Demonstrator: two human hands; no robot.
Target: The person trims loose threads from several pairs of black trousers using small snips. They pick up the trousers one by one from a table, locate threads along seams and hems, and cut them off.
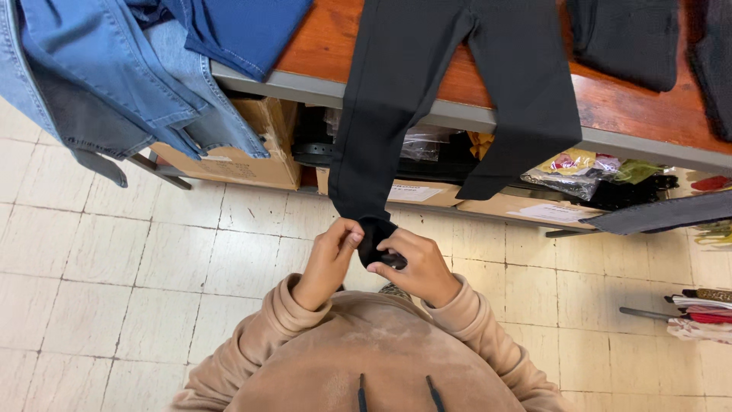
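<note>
floor: pale scuffed tiles | table: orange wood top, grey edge | cardboard boxes beneath

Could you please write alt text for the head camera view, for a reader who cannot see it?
Both hands, left hand and right hand, pinch the hem of one leg of black trousers that hang off a wooden table over a tiled floor. Blue jeans drape at the left; cardboard boxes sit beneath.

Both hands at a trouser hem

The left hand and right hand pinch the hem of black trousers hanging off the desk above them; blue jeans lie up-left.
</note>
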